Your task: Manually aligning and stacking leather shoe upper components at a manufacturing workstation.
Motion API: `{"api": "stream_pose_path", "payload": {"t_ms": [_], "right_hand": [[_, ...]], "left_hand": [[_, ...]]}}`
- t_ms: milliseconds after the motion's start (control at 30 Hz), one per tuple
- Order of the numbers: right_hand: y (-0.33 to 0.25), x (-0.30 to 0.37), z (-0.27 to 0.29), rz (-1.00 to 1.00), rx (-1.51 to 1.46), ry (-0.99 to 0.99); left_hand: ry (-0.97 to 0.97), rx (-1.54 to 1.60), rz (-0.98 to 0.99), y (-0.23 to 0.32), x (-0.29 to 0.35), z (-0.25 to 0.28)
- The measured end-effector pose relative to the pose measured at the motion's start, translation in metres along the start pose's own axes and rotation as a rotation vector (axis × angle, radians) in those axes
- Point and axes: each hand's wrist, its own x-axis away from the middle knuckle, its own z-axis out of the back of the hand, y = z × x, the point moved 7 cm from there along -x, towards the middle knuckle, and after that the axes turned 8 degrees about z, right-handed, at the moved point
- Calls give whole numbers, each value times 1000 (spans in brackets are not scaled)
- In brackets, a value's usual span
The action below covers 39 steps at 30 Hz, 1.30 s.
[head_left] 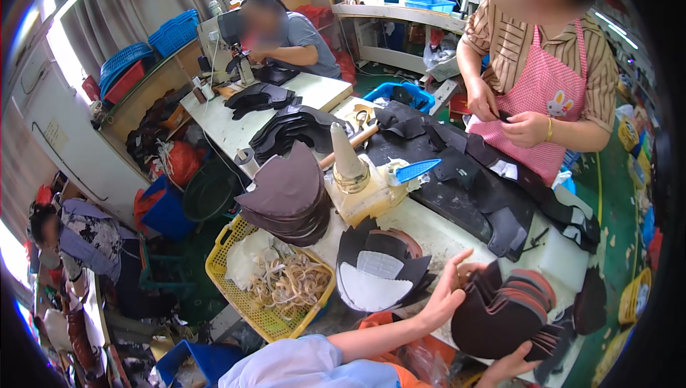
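A fanned stack of dark brown shoe-upper pieces (493, 327) lies at the near right of the white table, with reddish-brown edges showing among its layers. My left hand (451, 295) is at the stack's left side, open, its fingers stretched upward and apart. At the stack's lower edge, my right hand (509, 368) has its fingers against the pieces; part of the hand is cut off by the frame's lower rim. Left of my left hand, black upper pieces with white backing (375, 284) sit nested together. A taller pile of dark brown pieces (286, 191) stands farther left.
A yellow basket (270, 327) of tan strips stands left. A pale cone on a block (349, 166) rises mid-table beside a blue brush-like object (418, 169). Black pieces cover a dark board (429, 202). Across the table, a person in a pink apron (532, 95) handles a small black piece.
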Motion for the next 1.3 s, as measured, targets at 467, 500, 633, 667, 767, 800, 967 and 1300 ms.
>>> {"api": "stream_pose_path", "payload": {"t_ms": [467,500,633,667,767,800,967,1300], "right_hand": [[17,34,-66,83,60,-684],[7,41,-71,-129,-211,-616],[-13,-4,-31,-254,-157,-397],[-10,-24,-14,-360,-184,-337],[15,-81,45,-446,-196,-40],[18,-110,63,-390,-196,24],[63,-260,114,-308,-280,125],[249,-330,211,-672,2,-479]], "left_hand": [[428,-355,237,-117,9,107],[330,-315,218,-90,7,87],[180,-604,140,-70,10,18],[30,-563,213,-86,8,2],[-214,-918,172,-105,19,-20],[-204,-1153,36,-106,23,-15],[-62,-1391,-123,-94,27,9],[-217,-1507,-264,-102,48,6]]}}
